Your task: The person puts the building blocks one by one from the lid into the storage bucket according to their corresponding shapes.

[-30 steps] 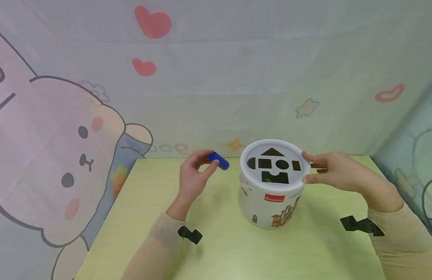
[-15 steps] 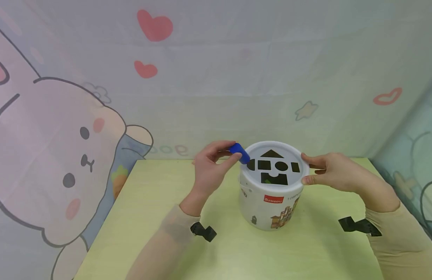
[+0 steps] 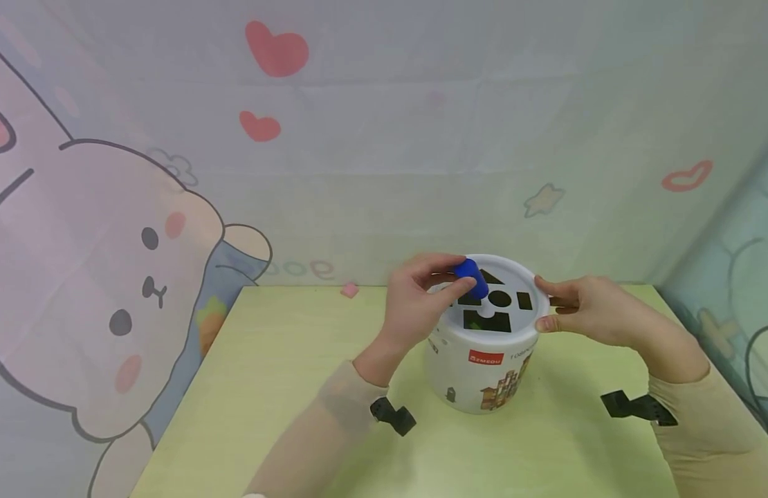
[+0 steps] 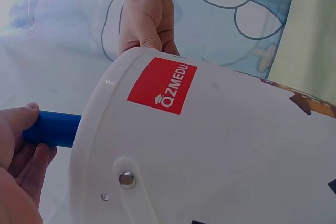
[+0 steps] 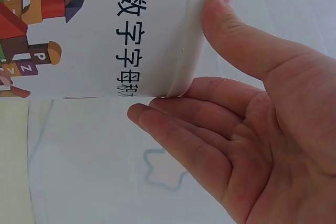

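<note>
A blue cylinder block point(image 3: 472, 278) is pinched between the thumb and fingers of my left hand point(image 3: 415, 297). It tilts over the lid point(image 3: 449, 321) of a white bucket point(image 3: 459, 377), near the square and round holes. In the left wrist view the block point(image 4: 51, 128) stands up from the lid side; whether its end touches the lid cannot be told. My right hand point(image 3: 598, 308) holds the bucket's right rim, with the thumb point(image 5: 223, 3) on the lid edge and the fingers point(image 5: 184, 129) against the side below. Part of the lid's left side is hidden by my left hand.
The bucket stands upright on a yellow-green table point(image 3: 297, 387). Behind it hangs a cloth point(image 3: 384, 159) printed with hearts and a rabbit. A small pink patch point(image 3: 349, 290) shows at the table's back edge. Something green is visible through the lid's lower hole.
My left hand has carried the blue cylinder block rightward, from beside the bucket to above its lid, and the block is tilted more upright. My right hand stays on the rim.
</note>
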`<action>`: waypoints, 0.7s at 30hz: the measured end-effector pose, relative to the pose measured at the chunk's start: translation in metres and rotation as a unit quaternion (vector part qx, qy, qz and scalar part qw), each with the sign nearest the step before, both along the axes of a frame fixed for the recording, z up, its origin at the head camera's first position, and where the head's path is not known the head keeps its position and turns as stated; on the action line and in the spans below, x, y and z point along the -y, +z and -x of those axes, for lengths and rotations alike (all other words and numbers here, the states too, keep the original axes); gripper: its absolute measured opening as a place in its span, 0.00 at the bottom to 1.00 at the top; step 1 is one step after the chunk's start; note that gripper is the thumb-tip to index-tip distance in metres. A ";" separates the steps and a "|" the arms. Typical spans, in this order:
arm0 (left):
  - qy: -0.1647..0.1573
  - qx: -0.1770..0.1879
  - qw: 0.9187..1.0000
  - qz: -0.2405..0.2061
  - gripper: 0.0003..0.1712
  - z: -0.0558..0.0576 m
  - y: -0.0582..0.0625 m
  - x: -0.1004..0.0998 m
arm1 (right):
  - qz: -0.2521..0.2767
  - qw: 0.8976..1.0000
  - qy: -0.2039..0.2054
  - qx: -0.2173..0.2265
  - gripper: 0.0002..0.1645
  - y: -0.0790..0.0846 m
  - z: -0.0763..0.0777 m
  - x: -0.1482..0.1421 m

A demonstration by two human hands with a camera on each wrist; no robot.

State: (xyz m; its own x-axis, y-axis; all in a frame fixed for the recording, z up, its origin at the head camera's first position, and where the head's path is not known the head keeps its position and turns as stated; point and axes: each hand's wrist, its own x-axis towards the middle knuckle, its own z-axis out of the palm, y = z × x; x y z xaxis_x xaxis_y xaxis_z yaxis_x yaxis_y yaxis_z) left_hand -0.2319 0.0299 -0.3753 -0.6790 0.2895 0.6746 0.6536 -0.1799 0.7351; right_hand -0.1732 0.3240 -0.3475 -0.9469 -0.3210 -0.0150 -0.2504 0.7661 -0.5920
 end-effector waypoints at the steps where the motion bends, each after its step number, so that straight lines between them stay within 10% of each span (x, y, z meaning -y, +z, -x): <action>1: -0.003 0.003 1.000 0.003 0.17 -0.001 0.000 -0.002 | 0.002 1.000 0.000 0.000 0.55 0.000 -0.001 0.000; 21: 0.012 0.100 0.987 0.122 0.19 0.000 0.005 -0.031 | -0.007 1.000 0.005 -0.011 0.53 -0.002 -0.002 0.000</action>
